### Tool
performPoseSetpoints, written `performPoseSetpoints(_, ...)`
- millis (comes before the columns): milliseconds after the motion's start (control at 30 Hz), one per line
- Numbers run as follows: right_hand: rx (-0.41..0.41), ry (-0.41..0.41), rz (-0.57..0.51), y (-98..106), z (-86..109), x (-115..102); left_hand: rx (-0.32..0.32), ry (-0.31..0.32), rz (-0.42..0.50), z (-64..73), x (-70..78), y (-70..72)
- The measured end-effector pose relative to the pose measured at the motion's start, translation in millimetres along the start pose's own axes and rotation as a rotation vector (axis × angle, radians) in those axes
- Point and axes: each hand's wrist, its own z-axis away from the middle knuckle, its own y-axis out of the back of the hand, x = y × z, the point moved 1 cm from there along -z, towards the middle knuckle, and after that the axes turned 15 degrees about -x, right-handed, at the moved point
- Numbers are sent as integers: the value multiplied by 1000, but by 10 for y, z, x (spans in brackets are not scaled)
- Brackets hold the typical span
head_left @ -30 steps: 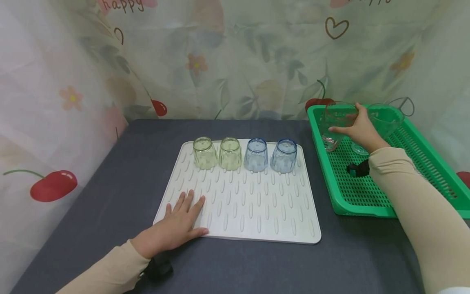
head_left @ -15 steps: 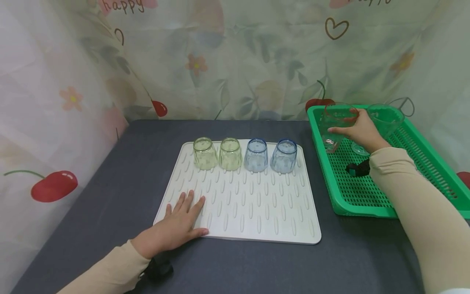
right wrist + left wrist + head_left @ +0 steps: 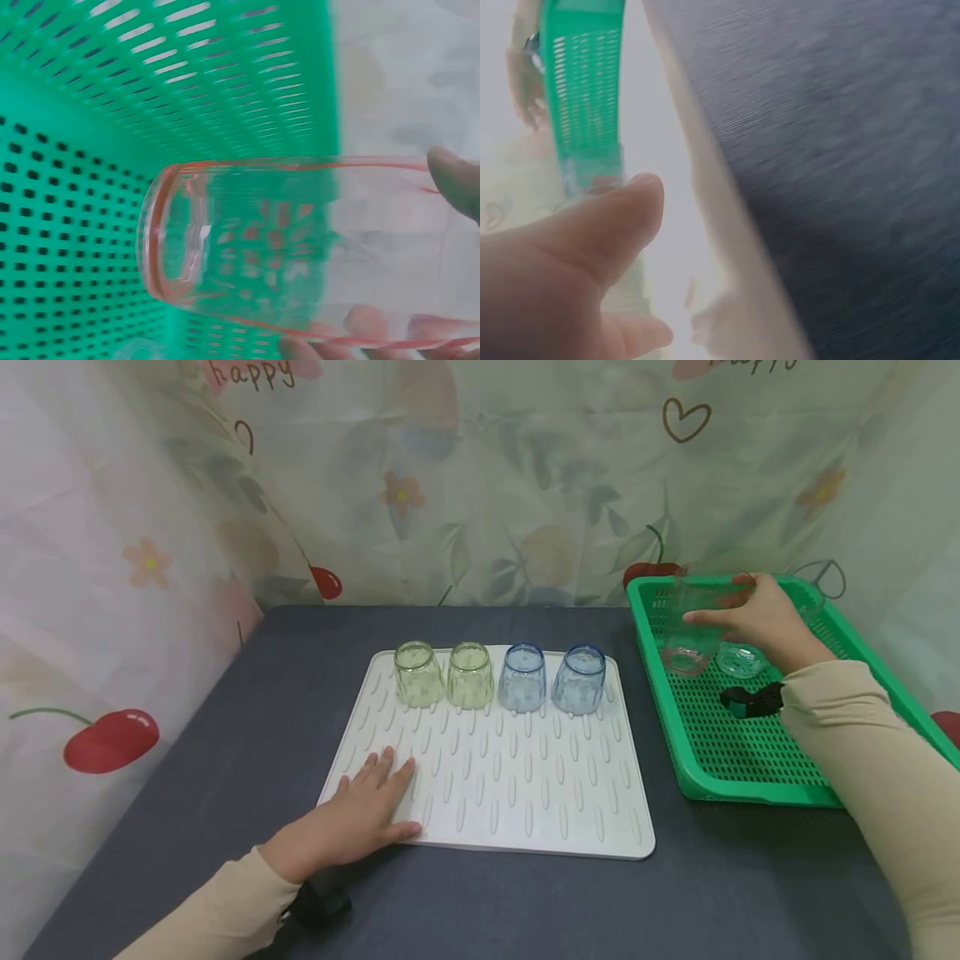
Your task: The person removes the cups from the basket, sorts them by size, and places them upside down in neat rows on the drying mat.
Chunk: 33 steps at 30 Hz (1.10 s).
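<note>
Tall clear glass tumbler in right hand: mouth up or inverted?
Mouth up: the tumbler has its thick base low in the green plastic basket, below the right hand.

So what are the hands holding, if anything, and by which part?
The right hand holds a clear, pink-tinted glass by the sides of its upper part. The left hand holds nothing; it rests on the white mat.

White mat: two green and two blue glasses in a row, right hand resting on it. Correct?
Wrong hand: head view shows the left hand resting on the white mat; the right hand grips a transparent glass. The two green glasses and two blue glasses in a row are right.
</note>
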Motion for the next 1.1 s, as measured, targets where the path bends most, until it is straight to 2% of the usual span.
performPoseSetpoints(167,47,18,-35,132,175,-141,46,-51,12,108,8,192)
performPoseSetpoints(333,116,63,-108,226,370,-301,122,-74,90,239,51,420)
performPoseSetpoints(467,169,158,-215,232,558,-444,225,-119,149,333,128,574)
performPoseSetpoints(533,200,209,-264,203,651,-529,297,-164,158,391,179,634)
performPoseSetpoints(700,292,341,-342,35,868,-722,487,-276,180,530,333,685)
performPoseSetpoints(833,355,448,-274,-168,1024,-816,603,-399,209,567,434,667)
performPoseSetpoints(933,362,501,-188,-349,1101,-858,641,-466,224,548,497,650)
performPoseSetpoints(1100,273,555,-121,-681,1195,-912,652,-520,268,480,573,616)
